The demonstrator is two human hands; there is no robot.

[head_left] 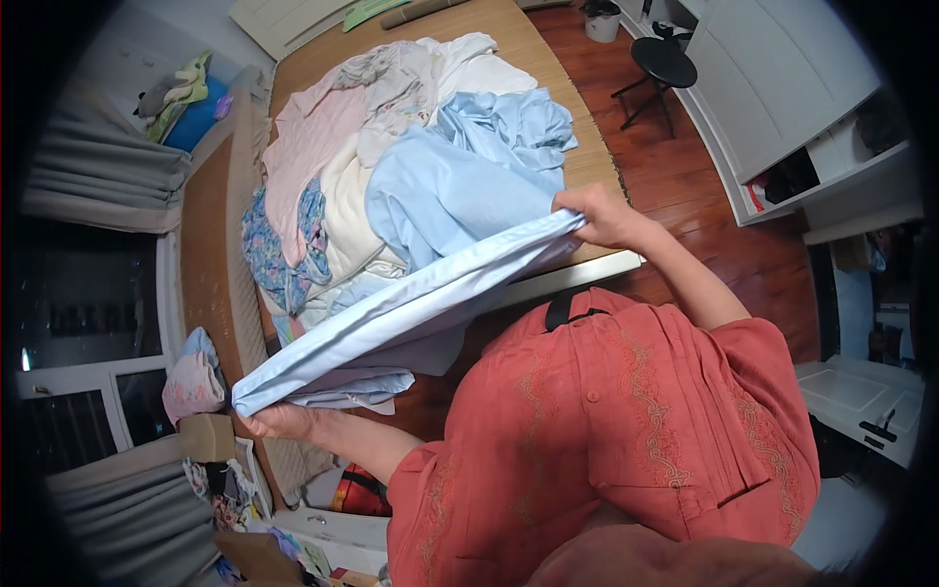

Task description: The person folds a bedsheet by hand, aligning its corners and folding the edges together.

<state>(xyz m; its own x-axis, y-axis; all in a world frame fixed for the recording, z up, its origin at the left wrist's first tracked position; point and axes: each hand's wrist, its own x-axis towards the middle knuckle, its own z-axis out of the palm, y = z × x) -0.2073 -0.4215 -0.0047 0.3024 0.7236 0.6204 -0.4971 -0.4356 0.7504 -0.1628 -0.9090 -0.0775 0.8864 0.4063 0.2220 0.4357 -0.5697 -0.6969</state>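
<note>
A light blue garment is pulled into a taut band slanting across the near end of the bed; its exact kind cannot be told. At the lower left, my left hand is closed on one end of the band. My right hand pinches the other end, higher and to the right, beside the bed's near corner. Part of the blue cloth hangs below the band, and more light blue cloth lies rumpled behind it. Beyond that are a pink garment, a cream-white one and a blue floral one.
The bed carries a woven tan mat. A black stool and a white bin stand on the red-brown wooden floor at the right. A folded pink bundle sits by the window at the left, near a cardboard box.
</note>
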